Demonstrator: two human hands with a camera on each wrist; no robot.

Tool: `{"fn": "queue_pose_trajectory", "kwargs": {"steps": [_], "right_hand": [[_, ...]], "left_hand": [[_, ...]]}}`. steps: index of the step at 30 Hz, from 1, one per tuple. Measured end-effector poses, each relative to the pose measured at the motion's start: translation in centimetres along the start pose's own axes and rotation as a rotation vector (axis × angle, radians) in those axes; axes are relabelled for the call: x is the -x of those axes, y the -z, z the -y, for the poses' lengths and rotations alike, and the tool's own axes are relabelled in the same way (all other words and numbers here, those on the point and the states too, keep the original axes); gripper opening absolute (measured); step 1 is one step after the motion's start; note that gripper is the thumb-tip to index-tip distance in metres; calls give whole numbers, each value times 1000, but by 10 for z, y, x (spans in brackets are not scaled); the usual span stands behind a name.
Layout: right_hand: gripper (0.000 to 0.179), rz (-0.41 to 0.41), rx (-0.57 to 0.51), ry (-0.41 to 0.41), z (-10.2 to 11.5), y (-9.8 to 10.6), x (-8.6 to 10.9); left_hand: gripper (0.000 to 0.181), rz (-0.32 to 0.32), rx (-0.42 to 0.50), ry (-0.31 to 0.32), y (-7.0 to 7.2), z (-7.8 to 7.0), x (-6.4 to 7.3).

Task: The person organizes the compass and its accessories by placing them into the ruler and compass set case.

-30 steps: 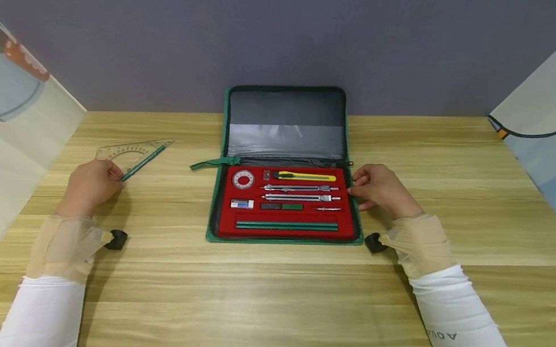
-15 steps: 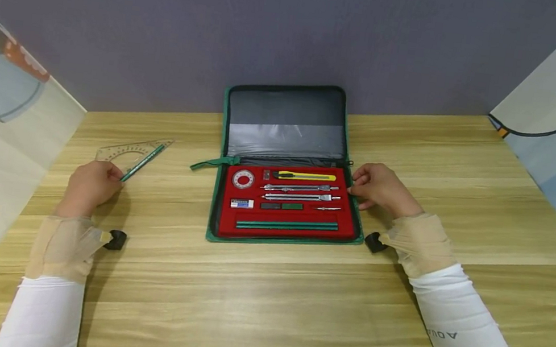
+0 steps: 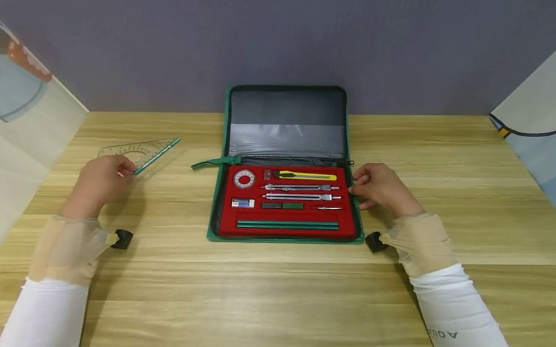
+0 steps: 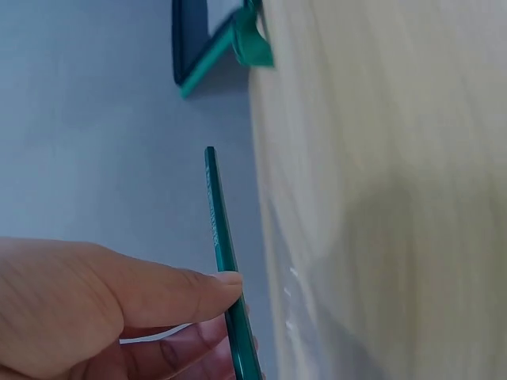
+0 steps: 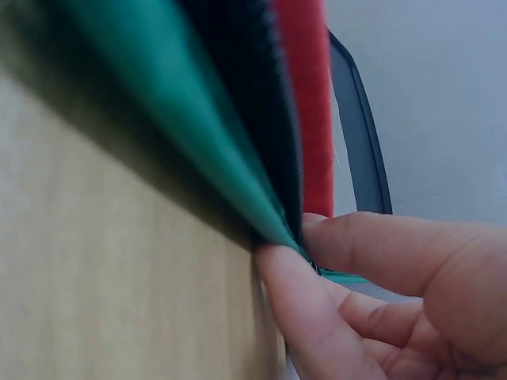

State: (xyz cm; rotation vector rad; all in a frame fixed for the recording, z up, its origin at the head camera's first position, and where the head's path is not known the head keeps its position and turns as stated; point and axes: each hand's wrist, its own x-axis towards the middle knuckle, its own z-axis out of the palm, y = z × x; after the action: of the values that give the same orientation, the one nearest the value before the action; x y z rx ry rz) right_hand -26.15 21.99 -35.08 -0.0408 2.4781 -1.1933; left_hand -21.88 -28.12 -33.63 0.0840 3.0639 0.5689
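My left hand (image 3: pixel 104 182) pinches a green pencil (image 3: pixel 157 156) between thumb and fingers, raised over the table at the left. In the left wrist view the pencil (image 4: pixel 222 229) slants up past the thumb tip. Beneath it lies a clear set square (image 3: pixel 128 149) with a protractor arc, partly covered by the hand. My right hand (image 3: pixel 379 188) pinches the right edge of an open green zip case (image 3: pixel 284 242); the right wrist view has thumb and finger on either side of its green edge (image 5: pixel 182 103). Two green pencils (image 3: pixel 287 224) lie in the case's red tray (image 3: pixel 273 213).
The tray also holds a yellow utility knife (image 3: pixel 307 176), two metal compasses (image 3: pixel 301 197), a round white disc (image 3: pixel 243 179) and an eraser (image 3: pixel 242 202). The raised lid (image 3: pixel 288 106) leans near the grey back wall (image 3: pixel 171 29). A green strap (image 3: pixel 212 162) sticks out left.
My left hand has lifted the pencil and shifted it slightly to the right and away from me. My right hand stays on the case's edge.
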Motion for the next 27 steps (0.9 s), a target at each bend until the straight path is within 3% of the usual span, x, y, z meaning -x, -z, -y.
{"fn": "queue_pose_trajectory", "kwargs": {"steps": [9, 19, 27], "right_hand": [[36, -2, -4, 2, 0, 0, 1], [35, 2, -29, 6, 0, 0, -1], [35, 8, -27, -1, 0, 0, -2]], "left_hand": [[13, -50, 13, -104, -3, -43, 8], [12, 24, 34, -164, -10, -80, 15], [8, 23, -6, -228, -23, -103, 20]]}}
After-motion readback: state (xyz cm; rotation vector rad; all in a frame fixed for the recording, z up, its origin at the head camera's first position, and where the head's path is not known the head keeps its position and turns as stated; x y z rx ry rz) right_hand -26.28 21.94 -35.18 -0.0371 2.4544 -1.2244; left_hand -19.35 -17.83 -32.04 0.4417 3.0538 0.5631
